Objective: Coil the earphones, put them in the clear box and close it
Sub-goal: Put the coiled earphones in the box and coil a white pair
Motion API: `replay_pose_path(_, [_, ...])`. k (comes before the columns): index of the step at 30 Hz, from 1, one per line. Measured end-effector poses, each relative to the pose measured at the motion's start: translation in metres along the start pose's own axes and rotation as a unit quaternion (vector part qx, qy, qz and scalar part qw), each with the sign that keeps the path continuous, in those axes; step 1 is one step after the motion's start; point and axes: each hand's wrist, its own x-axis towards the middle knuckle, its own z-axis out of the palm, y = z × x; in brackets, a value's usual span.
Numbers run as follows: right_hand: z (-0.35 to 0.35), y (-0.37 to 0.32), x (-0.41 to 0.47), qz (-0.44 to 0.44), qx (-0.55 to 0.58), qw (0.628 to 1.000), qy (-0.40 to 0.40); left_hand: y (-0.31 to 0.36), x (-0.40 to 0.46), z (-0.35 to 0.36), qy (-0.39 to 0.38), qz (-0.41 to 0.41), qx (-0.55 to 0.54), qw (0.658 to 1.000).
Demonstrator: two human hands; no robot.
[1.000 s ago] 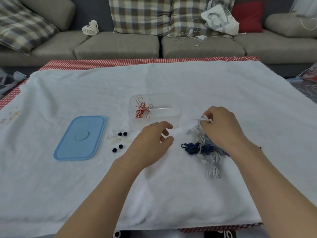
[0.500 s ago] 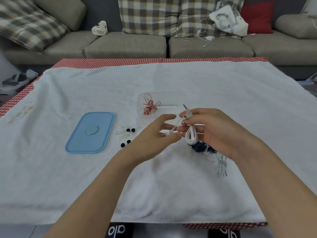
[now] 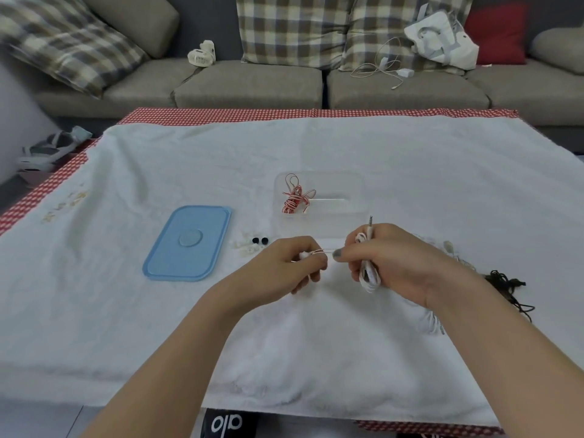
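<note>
My right hand [image 3: 395, 263] grips a bundle of white earphones [image 3: 369, 273], with the jack plug sticking up above the fingers. My left hand [image 3: 284, 263] pinches the earbud end of the same cord, which runs taut between both hands. Behind them stands the clear box [image 3: 354, 188], open, with coiled red-and-white earphones [image 3: 295, 199] in its left part. The blue lid [image 3: 188, 243] lies flat to the left on the white towel [image 3: 316, 343].
Small black and white ear tips [image 3: 252, 243] lie between the lid and my left hand. Dark earphones [image 3: 508, 289] and more white cord [image 3: 436, 324] lie right of my right arm. A sofa with cushions, a small fan and a cable stands behind the table.
My right hand lifted the white earphones off the pile and brought them toward the middle. My left hand took hold of the earbud end and the cord is now stretched between the hands.
</note>
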Motion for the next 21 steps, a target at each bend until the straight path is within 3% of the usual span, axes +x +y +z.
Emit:
replay_pose_path(12, [0.03, 0.008, 0.016, -0.007, -0.047, 0.997, -0.061, -0.022, -0.006, -0.012, 0.028, -0.042, 0.063, 0.997])
replay_pose_path(18, [0.041, 0.019, 0.033, -0.027, -0.052, 0.998, -0.01, -0.03, -0.009, -0.031, 0.039, -0.08, 0.089, 0.992])
replay_pose_path(21, [0.044, 0.026, 0.04, -0.029, -0.138, 0.989, 0.043, -0.044, -0.01, -0.045, 0.105, -0.081, 0.13, 0.983])
